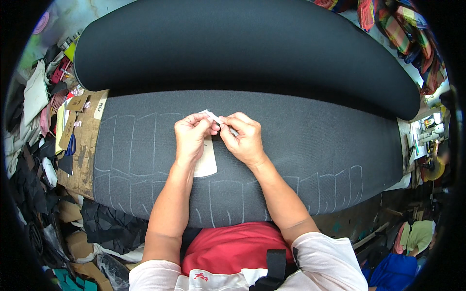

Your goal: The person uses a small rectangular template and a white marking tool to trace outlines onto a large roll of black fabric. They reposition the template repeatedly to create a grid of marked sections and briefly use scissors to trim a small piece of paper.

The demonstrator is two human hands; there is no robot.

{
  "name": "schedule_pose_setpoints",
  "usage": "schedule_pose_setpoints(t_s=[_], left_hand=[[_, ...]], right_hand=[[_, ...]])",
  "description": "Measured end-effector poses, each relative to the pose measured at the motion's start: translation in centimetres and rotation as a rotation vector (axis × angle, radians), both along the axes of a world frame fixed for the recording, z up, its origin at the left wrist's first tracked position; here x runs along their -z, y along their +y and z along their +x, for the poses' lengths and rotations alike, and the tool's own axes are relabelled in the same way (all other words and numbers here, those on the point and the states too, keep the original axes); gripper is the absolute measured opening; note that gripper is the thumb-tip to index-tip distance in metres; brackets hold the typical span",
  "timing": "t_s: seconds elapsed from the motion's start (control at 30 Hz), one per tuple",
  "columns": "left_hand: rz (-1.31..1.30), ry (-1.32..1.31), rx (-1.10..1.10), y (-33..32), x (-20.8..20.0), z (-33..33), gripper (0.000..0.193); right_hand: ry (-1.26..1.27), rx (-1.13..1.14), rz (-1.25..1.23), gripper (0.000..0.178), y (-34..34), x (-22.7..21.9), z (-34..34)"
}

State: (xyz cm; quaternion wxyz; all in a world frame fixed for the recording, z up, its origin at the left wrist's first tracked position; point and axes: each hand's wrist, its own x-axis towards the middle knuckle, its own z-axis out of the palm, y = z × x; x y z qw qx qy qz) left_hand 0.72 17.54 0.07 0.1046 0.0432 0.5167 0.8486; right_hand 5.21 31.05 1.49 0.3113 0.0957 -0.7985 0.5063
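My left hand (190, 136) and my right hand (243, 137) meet above the middle of a dark grey fabric sheet (301, 140). Both are closed in a pinch on a slim white stick-like piece (212, 117), one at each end. Its exact kind is too small to tell. A short dark grey end shows between my right fingers; whether it belongs to the same piece is hidden. Under my left wrist lies a cream card pattern piece (206, 162), flat on the fabric and partly covered. White chalk outlines run across the fabric on the left and along its near edge.
A thick black fabric roll (242, 43) lies across the far side. The wooden table edge (85, 140) at left carries blue-handled scissors (71, 144) and brown card pieces (68, 130). Dark scraps (111, 225) heap below left. A sewing machine (431, 133) stands at far right.
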Motion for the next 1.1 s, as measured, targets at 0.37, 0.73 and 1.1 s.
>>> schedule_pose_setpoints(t_s=[0.37, 0.73, 1.1], left_hand=[[-0.006, -0.09, 0.066, -0.1, -0.6, -0.2, 0.01], [-0.058, -0.084, 0.096, -0.2, -0.7, -0.1, 0.013], [-0.234, 0.066, 0.114, -0.2, -0.7, -0.1, 0.013]], right_hand=[[-0.281, -0.153, -0.351, 0.025, -0.1, 0.7, -0.1], [-0.159, 0.007, 0.01, 0.023, 0.0, 0.3, 0.0], [-0.265, -0.19, -0.159, 0.026, 0.1, -0.2, 0.0]])
